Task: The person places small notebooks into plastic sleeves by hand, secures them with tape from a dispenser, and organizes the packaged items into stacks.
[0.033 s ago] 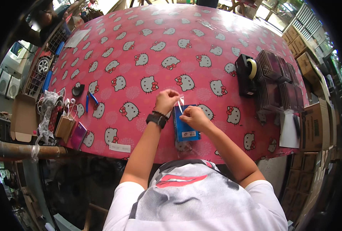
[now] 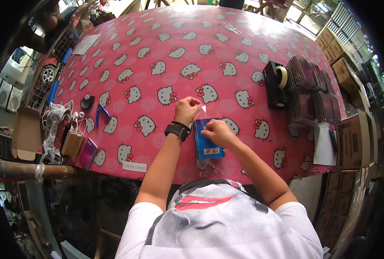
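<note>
A flat blue packet (image 2: 207, 146) lies on the pink tablecloth with a cat-face pattern (image 2: 166, 56), close to the near edge. My right hand (image 2: 218, 131) rests on the packet's upper part and holds it down with curled fingers. My left hand (image 2: 187, 108), with a black watch on the wrist, is raised just above the packet's top edge. It pinches a thin clear flap or strip (image 2: 202, 108) that runs from the packet. Whether this is tape or a sleeve flap I cannot tell.
A black tape dispenser (image 2: 274, 84) and stacks of dark boxes (image 2: 310, 90) stand at the right, with white paper (image 2: 323, 146) and cardboard cartons (image 2: 351, 142) beyond. Blue-handled pliers (image 2: 101, 113), a brown box (image 2: 72, 144) and a purple packet (image 2: 88, 153) lie at the left.
</note>
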The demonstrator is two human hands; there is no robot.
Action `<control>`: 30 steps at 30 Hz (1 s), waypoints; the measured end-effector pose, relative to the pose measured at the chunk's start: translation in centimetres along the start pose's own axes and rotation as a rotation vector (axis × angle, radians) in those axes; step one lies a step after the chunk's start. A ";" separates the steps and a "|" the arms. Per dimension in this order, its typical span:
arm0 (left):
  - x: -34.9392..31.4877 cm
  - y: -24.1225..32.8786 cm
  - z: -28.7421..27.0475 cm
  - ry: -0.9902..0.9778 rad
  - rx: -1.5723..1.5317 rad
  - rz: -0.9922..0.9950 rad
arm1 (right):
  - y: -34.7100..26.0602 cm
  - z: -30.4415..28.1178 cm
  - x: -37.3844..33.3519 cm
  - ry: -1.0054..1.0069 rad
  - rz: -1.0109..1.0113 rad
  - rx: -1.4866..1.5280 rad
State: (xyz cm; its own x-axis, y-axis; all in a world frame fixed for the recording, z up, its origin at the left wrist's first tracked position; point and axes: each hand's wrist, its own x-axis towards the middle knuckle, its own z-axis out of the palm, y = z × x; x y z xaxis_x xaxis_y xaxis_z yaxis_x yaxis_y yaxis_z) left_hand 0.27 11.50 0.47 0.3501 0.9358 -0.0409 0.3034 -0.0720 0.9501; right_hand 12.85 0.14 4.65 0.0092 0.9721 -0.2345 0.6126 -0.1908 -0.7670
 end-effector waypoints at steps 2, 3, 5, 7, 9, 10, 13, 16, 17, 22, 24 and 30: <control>0.7 1.6 0.4 0.203 0.057 0.180 | 0.2 -0.2 -0.1 0.010 -0.034 0.025; 0.1 2.0 0.6 0.263 0.097 0.307 | 0.9 -0.6 -0.2 -0.001 -0.007 0.063; -4.2 0.7 -0.3 0.257 0.192 0.550 | 1.7 -1.1 -0.3 -0.037 0.028 0.140; -9.0 -1.7 -1.3 0.051 0.350 0.674 | 1.8 -1.1 0.0 -0.035 -0.036 0.136; -11.2 -2.4 -1.5 -0.091 0.459 0.645 | 1.8 -0.7 -0.4 -0.011 -0.070 0.200; -11.5 -2.8 -1.4 -0.098 0.479 0.627 | 1.8 -0.9 -0.1 -0.096 -0.036 0.153; -11.5 -2.9 -1.2 -0.162 0.499 0.599 | 3.4 -0.3 -0.9 -0.042 -0.434 -0.197; -10.9 -3.2 -1.7 -0.191 0.522 0.561 | 1.8 -1.6 -3.4 -0.136 -0.373 -0.507; -10.9 -3.0 -1.3 -0.177 0.496 0.521 | 1.8 -1.9 -4.2 -0.071 -0.361 -0.607; -9.7 -3.9 -0.7 -0.372 0.541 0.469 | 4.5 -2.6 -3.2 -0.095 -0.234 -0.608; -9.4 -4.2 -0.2 -0.392 0.502 0.486 | 4.5 -2.3 -3.0 -0.097 -0.216 -0.588; -9.5 -4.1 -0.1 -0.414 0.446 0.476 | 3.5 -0.6 -2.8 -0.060 -0.157 -0.521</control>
State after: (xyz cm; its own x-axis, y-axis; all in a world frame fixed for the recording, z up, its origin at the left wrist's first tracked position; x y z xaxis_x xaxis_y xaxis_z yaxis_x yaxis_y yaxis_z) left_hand -4.39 2.97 -3.01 0.8088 0.5698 0.1450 0.3344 -0.6486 0.6837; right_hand 15.44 -3.20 2.92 -0.1493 0.9711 -0.1860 0.9134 0.0635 -0.4020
